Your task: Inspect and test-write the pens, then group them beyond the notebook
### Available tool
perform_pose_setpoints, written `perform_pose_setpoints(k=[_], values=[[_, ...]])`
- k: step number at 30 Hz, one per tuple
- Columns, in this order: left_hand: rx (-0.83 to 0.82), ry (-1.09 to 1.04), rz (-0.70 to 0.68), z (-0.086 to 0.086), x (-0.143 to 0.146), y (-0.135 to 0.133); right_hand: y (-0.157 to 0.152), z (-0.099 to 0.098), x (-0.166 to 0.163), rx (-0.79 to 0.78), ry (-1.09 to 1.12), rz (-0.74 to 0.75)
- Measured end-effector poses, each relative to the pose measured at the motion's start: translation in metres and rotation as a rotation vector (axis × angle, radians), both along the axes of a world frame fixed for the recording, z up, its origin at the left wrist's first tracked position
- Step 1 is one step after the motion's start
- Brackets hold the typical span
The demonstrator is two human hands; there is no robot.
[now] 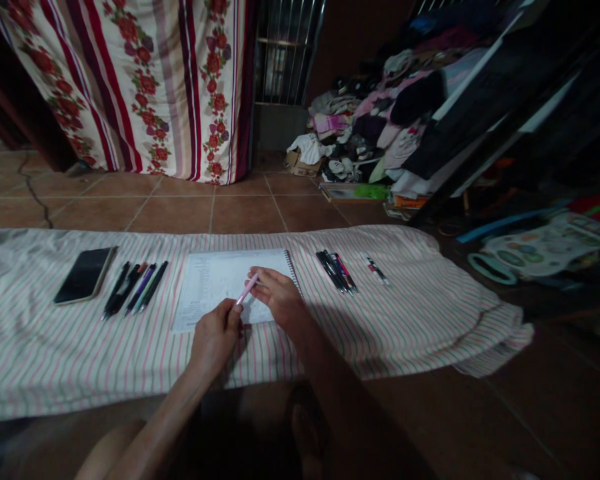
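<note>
A pink pen (247, 291) is held slanted over a spiral notebook (195, 293), whose coil runs along its right side. My left hand (217, 335) is closed round the pen's lower end. Fingers of my right hand (279, 293) pinch its upper end. Left of the notebook lie several pens (141, 288) side by side. To the right is a bunch of dark pens (336, 272), and beyond it a black and white pen (376, 269) lies apart.
A phone (85, 275) lies at the left on the striped cloth (410, 320). A flowered curtain (165, 87) hangs behind, over a tiled floor (180, 207). Heaped clothes (370, 120) stand at the back right, and a plastic toy-like board (545, 243) is at the far right.
</note>
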State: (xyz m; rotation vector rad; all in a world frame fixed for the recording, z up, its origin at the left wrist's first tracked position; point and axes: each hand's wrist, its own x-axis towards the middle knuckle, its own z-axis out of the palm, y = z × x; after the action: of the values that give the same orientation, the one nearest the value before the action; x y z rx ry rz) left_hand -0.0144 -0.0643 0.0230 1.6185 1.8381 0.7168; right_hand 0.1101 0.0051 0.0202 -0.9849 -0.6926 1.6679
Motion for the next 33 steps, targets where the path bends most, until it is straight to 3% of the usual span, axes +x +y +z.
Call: perform_pose_setpoints(k=[5,10,15,19,23,27,30,33], values=[[0.017,0.229,0.022,0.001,0.003,-0.002,0.001,-0.003,0.002,-0.043,-0.092,-0.028],[0.029,0.337,0.005,0.001,0.006,-0.002,0.004,-0.008,0.008,0.021,-0.175,-0.077],[-0.008,0.051,-0.032,-0.005,0.004,0.005,0.008,-0.011,0.012,0.054,-0.158,-0.115],[-0.013,-0.194,-0.061,-0.014,0.003,0.011,0.006,-0.01,0.015,0.07,-0.129,-0.054],[0.029,-0.042,-0.033,-0.012,0.002,0.011,0.003,-0.008,0.017,0.035,-0.094,0.012],[0.053,0.051,-0.043,-0.009,0.003,0.009,0.004,-0.01,0.016,0.024,-0.115,-0.047],[0.048,-0.02,-0.045,-0.013,0.003,0.01,0.008,-0.013,0.014,0.031,-0.129,-0.073],[0.002,-0.24,-0.051,-0.02,0.003,0.014,0.008,-0.013,0.012,0.062,-0.061,-0.048]])
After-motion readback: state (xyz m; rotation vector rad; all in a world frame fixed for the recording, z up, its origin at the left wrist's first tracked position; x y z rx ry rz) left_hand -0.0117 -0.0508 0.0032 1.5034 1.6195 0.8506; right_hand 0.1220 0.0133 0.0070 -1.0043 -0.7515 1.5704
